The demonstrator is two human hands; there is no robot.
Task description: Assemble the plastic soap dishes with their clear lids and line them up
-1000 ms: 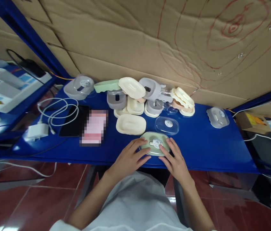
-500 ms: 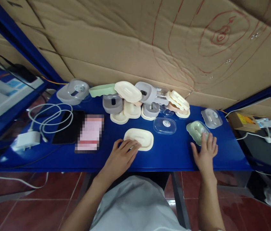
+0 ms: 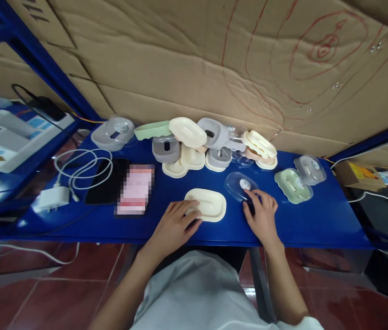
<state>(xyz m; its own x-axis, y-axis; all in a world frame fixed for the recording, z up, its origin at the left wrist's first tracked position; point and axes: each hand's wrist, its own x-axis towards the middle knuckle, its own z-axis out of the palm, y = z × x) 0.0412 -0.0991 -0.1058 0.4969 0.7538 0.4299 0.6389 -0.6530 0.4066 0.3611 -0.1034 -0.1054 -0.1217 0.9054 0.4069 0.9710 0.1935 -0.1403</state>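
Observation:
My left hand (image 3: pixel 175 224) rests with fingers spread on the near left edge of a cream oval soap-dish base (image 3: pixel 207 204) on the blue table (image 3: pixel 314 220). My right hand (image 3: pixel 262 214) lies open, its fingertips touching the near edge of a clear plastic lid (image 3: pixel 240 184) with a round white sticker. To the right stand a green soap dish (image 3: pixel 292 185) and a grey one with a clear lid (image 3: pixel 310 169). A pile of several cream, grey, green and pink dish parts (image 3: pixel 211 142) lies along the back.
At the left lie a black phone (image 3: pixel 102 180), a blurred pink item (image 3: pixel 135 189), a white charger with coiled cable (image 3: pixel 72 172) and a grey lidded dish (image 3: pixel 112 132). Cardboard sheets (image 3: pixel 214 59) form the back wall. Blue shelf frames stand either side.
My right hand left the green dish at the right and came back left to the clear lid. The left hand stays on the cream base, which sits a little nearer me.

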